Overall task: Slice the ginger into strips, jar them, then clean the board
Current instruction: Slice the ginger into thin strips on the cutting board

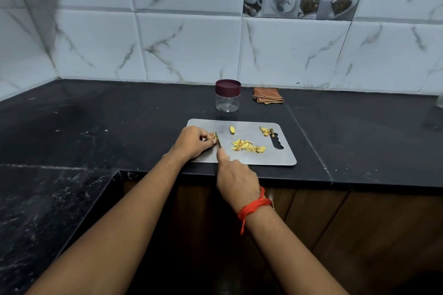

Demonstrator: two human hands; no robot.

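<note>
A steel cutting board [268, 153] lies on the black counter. My left hand [193, 141] pinches a small ginger piece [215, 136] at the board's left edge. My right hand [233, 181] grips a knife [217, 142], index finger along its spine, the blade against that piece. A pile of ginger strips [248, 145] lies mid-board. One ginger chunk [232, 129] sits behind it, and trimmings [266, 131] lie near the board's handle slot. A clear jar [227, 96] with a maroon lid on stands behind the board.
A folded brown checked cloth [268, 95] lies at the back by the tiled wall, right of the jar. The counter's front edge [263, 176] runs just below the board. A second dark counter [48, 211] adjoins at the lower left.
</note>
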